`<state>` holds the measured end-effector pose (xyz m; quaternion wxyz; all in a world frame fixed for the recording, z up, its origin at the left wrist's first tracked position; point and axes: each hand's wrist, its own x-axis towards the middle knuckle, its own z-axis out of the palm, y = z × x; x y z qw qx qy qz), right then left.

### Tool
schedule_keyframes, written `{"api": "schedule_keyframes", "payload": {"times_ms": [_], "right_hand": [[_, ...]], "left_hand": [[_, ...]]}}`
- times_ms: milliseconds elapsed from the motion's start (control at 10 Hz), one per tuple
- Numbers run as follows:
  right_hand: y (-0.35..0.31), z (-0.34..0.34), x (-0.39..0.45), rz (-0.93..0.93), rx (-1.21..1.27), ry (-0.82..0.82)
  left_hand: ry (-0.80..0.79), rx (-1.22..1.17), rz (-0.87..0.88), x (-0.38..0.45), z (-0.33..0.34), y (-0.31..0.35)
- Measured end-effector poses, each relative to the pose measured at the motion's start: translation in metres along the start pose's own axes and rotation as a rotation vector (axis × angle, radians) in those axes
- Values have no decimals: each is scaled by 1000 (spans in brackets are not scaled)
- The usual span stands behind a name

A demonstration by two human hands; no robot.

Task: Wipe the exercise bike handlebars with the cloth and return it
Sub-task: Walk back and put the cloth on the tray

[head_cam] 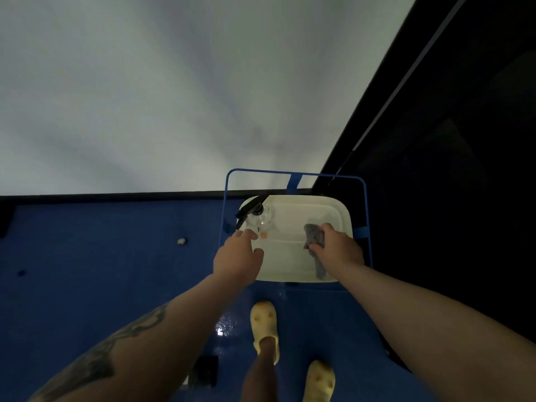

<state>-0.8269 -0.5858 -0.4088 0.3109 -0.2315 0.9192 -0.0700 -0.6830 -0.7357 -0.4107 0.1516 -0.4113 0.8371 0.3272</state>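
Nearest us, our yellow clogs stand on the blue floor. Above them, our right grip is clenched around the grey cloth — one end bunches out past the fingers, the other hangs below the palm over the white tray. Our left grip hovers loose-fingered, holding nothing, just short of the spray bottle in the tray's far corner.

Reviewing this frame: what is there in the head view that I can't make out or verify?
- Exercise bike handlebars: not in the head view at all.
- Right side: near-black, nothing readable.
- Cloth: middle covered by the right hand, its grip hidden.
- Spray bottle: lower body behind the left hand; contact unclear.
- Orange spot in the white tub: too small to identify.
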Motion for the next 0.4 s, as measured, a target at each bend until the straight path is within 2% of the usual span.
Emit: {"api": "schedule_keyframes", "payload": {"times_ms": [100, 200, 300, 400], "right_hand": [[7, 10, 11, 13, -27, -37], [10, 9, 9, 3, -123, -164], [13, 2, 3, 9, -126, -216], [14, -14, -12, 17, -90, -152]], "left_hand": [[8, -7, -2, 9, 0, -6], [-17, 16, -14, 9, -1, -11], [-47, 23, -29, 7, -1, -12], [-52, 36, -15, -4, -4, -4]]}}
